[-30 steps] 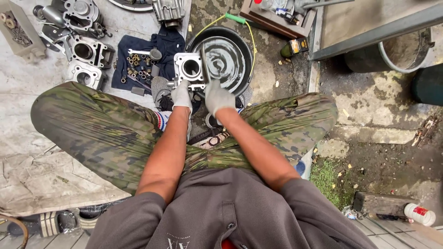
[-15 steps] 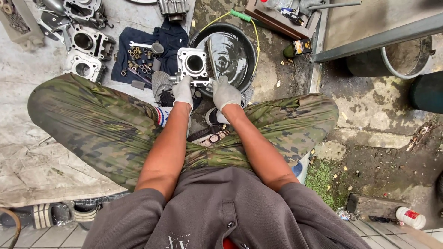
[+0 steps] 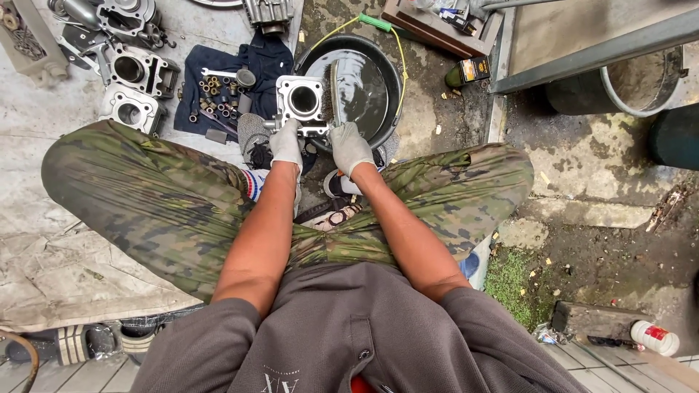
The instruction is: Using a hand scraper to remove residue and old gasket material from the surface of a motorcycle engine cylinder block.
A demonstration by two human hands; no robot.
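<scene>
Grey-gloved left hand grips a square silver metal engine cylinder block w/ round bore, just beside a round black oil pan, right hand closed on a wire brush; block could slip into pan if grip loosens.

cylinder: a second ago it sat just above the left hand; now it is raised a little, further over the basin's rim.
brush: lay slanted against the cylinder's right face, now stands nearly upright beside it.
right hand: shifted slightly rightward, apart from the left hand.
view: tipped a little lower.
</scene>
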